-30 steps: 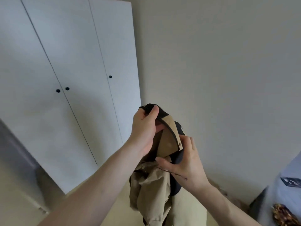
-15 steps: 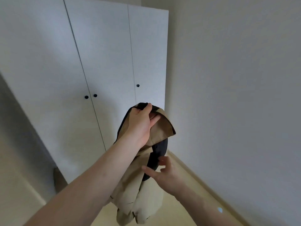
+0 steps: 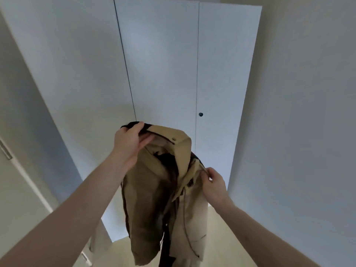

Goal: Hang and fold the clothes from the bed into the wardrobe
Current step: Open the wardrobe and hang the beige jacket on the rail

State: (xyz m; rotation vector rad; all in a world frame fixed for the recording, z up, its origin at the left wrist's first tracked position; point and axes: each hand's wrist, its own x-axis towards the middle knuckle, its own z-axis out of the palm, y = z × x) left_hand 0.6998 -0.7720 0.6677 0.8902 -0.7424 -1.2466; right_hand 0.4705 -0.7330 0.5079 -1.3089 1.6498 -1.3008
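White wardrobe (image 3: 159,60) doors stand shut straight ahead of me, and the tan jacket (image 3: 154,199) hangs between us with its long axis running top to bottom, collar up and hem down near the floor. My left hand (image 3: 130,141) grips the dark-lined collar at the top, higher and nearer the doors, while my right hand (image 3: 213,183) pinches the front edge lower down. Nearest free knob (image 3: 201,114) sits above my right hand, so I judge that hand should open the door; no readable writing shows.
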